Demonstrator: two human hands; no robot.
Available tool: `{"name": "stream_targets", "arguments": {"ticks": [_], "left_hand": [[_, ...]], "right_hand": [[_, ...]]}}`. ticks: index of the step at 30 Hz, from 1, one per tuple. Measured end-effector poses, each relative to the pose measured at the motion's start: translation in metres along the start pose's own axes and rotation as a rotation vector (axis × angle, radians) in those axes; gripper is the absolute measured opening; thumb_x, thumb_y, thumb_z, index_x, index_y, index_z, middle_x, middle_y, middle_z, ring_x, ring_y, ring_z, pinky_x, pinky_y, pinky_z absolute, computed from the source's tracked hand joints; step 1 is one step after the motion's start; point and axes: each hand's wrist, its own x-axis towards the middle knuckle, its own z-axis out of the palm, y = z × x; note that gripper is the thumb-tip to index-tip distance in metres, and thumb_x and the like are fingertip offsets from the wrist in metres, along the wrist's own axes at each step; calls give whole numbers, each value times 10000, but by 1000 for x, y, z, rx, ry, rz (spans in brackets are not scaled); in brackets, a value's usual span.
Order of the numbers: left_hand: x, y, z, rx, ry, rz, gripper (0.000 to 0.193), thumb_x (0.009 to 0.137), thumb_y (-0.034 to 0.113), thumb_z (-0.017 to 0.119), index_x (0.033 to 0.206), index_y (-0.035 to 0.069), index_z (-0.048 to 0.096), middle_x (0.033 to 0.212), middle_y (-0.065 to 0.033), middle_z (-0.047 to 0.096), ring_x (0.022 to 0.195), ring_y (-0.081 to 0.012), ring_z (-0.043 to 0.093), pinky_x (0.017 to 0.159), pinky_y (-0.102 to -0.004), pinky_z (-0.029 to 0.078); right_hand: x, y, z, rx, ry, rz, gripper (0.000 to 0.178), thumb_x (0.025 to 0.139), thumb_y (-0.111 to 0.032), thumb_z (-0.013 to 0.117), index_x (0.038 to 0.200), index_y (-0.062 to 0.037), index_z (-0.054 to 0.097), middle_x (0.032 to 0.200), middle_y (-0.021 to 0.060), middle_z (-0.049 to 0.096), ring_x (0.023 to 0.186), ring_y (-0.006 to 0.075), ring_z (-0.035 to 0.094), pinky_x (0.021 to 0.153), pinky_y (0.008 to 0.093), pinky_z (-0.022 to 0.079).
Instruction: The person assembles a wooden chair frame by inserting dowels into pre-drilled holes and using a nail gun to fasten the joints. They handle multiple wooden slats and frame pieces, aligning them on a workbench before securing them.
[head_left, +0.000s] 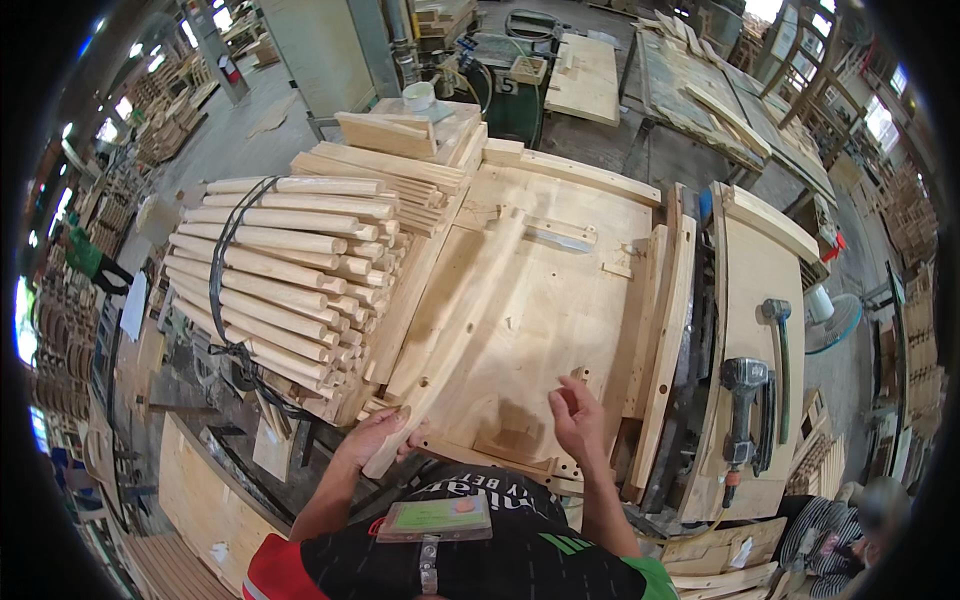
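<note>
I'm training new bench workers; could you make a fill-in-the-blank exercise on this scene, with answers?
The left hand grips the ____ (near or far) end of the long wooden bar.
The bundled sticks are tied with a ____-coloured strap.
In the picture, the hammer lies to the ____ of the grey power tool.

Missing words: near; black; right.

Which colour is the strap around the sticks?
The strap is black; see the head view.
</note>
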Motion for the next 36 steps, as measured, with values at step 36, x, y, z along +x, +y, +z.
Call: {"name": "stream_targets", "arguments": {"ticks": [36], "left_hand": [[-23, -55, -12, -91, -203, -23, 599, 1060, 430, 602, 1487, 28, 478, 842, -92, 625, 578, -155, 605, 501, -268, 511]], "right_hand": [[16, 26, 16, 240, -244, 412, 382, 1055, -284, 647, 1347, -39, 620, 1073, 19, 686, 899, 105, 640, 764, 280, 534]]}}
